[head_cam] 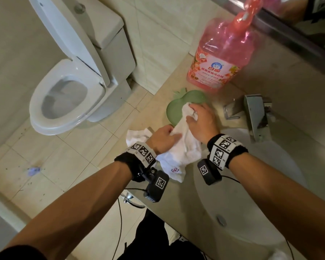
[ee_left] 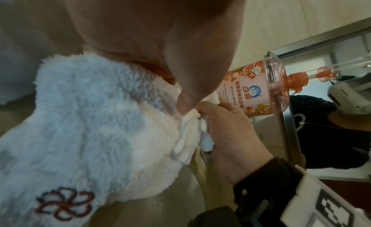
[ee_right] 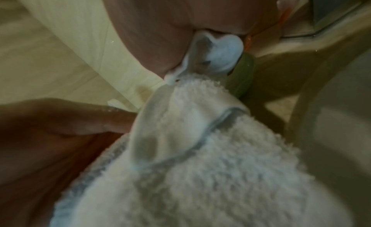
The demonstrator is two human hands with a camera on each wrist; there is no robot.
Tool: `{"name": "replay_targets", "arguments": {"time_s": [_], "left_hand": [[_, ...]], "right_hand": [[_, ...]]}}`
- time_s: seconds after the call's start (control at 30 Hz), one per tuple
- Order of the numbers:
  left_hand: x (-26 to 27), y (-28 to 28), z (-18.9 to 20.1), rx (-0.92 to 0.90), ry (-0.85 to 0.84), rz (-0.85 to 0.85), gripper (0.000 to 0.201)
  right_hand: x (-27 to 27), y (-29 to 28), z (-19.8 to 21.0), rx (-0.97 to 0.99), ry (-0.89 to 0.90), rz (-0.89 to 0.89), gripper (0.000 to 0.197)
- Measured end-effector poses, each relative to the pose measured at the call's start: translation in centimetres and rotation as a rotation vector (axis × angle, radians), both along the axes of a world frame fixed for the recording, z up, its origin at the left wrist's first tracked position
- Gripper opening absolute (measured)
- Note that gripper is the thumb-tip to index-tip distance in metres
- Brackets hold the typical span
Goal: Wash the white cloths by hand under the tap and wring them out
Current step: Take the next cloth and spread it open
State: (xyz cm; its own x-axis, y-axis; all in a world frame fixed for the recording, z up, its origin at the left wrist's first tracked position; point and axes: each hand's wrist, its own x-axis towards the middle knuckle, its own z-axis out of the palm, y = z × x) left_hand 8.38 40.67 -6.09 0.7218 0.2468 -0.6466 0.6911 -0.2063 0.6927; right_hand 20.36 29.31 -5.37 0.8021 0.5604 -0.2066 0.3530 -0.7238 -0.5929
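Observation:
A fluffy white cloth (head_cam: 184, 145) with a small embroidered flower (head_cam: 174, 170) lies bunched on the countertop left of the basin, also filling the left wrist view (ee_left: 90, 127) and the right wrist view (ee_right: 210, 167). My left hand (head_cam: 163, 136) grips its left side. My right hand (head_cam: 199, 119) pinches its far end above a green dish (head_cam: 176, 109). A second white cloth (head_cam: 137, 136) lies crumpled under my left wrist at the counter edge. The metal tap (head_cam: 255, 117) stands to the right; no water is visible running.
A pink detergent bottle (head_cam: 221, 59) with a pump stands at the back of the counter beside the mirror (head_cam: 298, 25). The round basin (head_cam: 242, 199) sits at lower right. An open toilet (head_cam: 69, 87) stands on the tiled floor at left.

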Motion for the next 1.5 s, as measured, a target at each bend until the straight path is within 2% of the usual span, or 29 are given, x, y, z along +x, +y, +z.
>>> {"name": "replay_targets", "arguments": {"time_s": [0.1,0.2,0.23,0.3,0.4,0.47,0.57,0.67,0.73,0.8,0.83,0.87,0.9,0.97,1.03,1.07,1.17,1.27,1.3,1.37,1.4,1.5], "left_hand": [[-0.4,-0.3,1.1,-0.216,-0.01,0.088,0.026],[-0.9,-0.7,3.0,-0.434,0.055,0.244,0.023],[-1.0,-1.1,3.5,-0.457,0.051,0.242,0.018],[-1.3,-2.2,4.5,-0.387,0.018,0.13,0.004],[-1.7,-4.8,6.2,-0.26,-0.007,0.034,0.059],[-2.0,-6.8,7.2,-0.136,-0.029,-0.016,0.072],[-2.4,-9.6,8.5,-0.017,-0.018,-0.214,0.075],[-2.5,-11.7,10.9,0.254,-0.005,-0.34,0.092],[-2.3,-12.7,13.0,0.382,-0.201,-0.338,0.098],[-2.0,-13.6,15.5,0.351,-0.473,-0.419,0.098],[-1.8,-14.1,16.7,0.299,-0.531,-0.48,0.096],[-1.5,-14.7,17.8,0.248,-0.517,-0.537,0.09],[-1.3,-15.5,18.8,0.226,-0.466,-0.578,0.082],[-1.0,-17.2,20.3,0.329,-0.371,-0.605,0.054],[-1.0,-18.3,21.0,0.467,-0.329,-0.548,0.024],[-1.2,-18.5,21.4,0.504,-0.339,-0.503,0.018],[-1.7,-18.6,22.8,0.499,-0.415,-0.4,0.021],[-1.8,-18.6,24.5,0.489,-0.495,-0.309,0.021],[-1.7,-18.8,25.1,0.496,-0.516,-0.295,0.024],[-1.6,-19.1,26.3,0.503,-0.531,-0.278,0.031],[-1.6,-19.1,26.6,0.486,-0.528,-0.27,0.034],[-1.8,-19.0,27.3,0.402,-0.508,-0.173,0.04]], "right_hand": [[-0.5,-0.7,1.8,0.115,-0.013,-0.124,0.028],[-1.2,-2.4,4.6,0.254,-0.065,-0.221,0.015],[-1.3,-3.2,5.7,0.273,-0.036,-0.253,0.013],[-1.3,-4.9,7.6,0.27,0.094,-0.328,0.009],[-1.4,-7.8,9.7,0.285,0.222,-0.336,0.018],[-1.6,-9.9,11.2,0.271,0.196,-0.225,0.02],[-1.4,-13.0,13.7,0.239,0.2,0.005,0.024],[-1.3,-16.0,16.5,0.166,0.223,0.24,0.031],[-1.3,-17.5,18.0,0.072,0.159,0.393,0.044],[-1.8,-18.5,19.7,-0.019,0.094,0.522,0.046],[-2.0,-19.0,20.5,-0.034,0.056,0.565,0.043],[-2.1,-19.6,21.3,-0.024,0.025,0.577,0.041],[-2.1,-20.3,22.1,0.012,0.016,0.557,0.041],[-2.1,-21.9,23.9,0.124,-0.001,0.479,0.043],[-1.8,-23.7,25.6,0.211,-0.092,0.388,0.042],[-1.5,-24.6,26.4,0.218,-0.135,0.347,0.038],[-0.6,-28.0,28.4,0.054,-0.182,0.337,0.023],[0.0,-30.5,28.6,-0.32,-0.299,0.454,0.033],[0.3,-31.0,28.2,-0.366,-0.325,0.448,0.032],[0.9,-32.0,27.7,-0.302,-0.295,0.365,0.028],[1.1,-32.5,27.5,-0.213,-0.218,0.279,0.028],[0.5,-33.2,26.5,0.216,0.088,-0.063,0.025]]}}
